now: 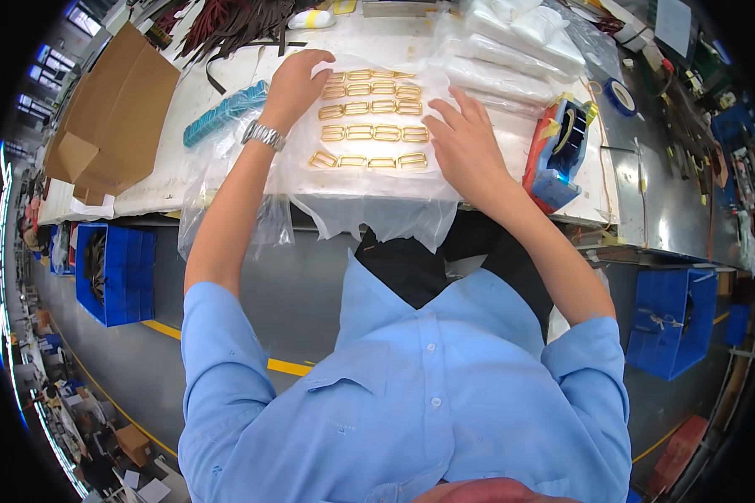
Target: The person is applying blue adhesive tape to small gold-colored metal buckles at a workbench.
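Several rows of gold metal slide buckles (372, 132) lie on a sheet of thin translucent plastic (310, 180) at the front of the white table. My left hand (295, 84) is at the far left corner of the rows, its thumb and fingers apart beside the buckles there. A metal-banded watch is on that wrist. My right hand (468, 144) rests at the right side of the rows, fingers spread over the sheet's edge. Neither hand appears to hold a buckle. Part of the sheet hangs over the table's front edge.
A cardboard box (130, 109) and a teal wrapped bundle (225, 114) lie to the left. Dark straps (239, 29) are heaped at the back. Stacked clear plastic bags (512, 50) and a tape dispenser (560, 155) are on the right. Blue bins (671, 323) stand on the floor.
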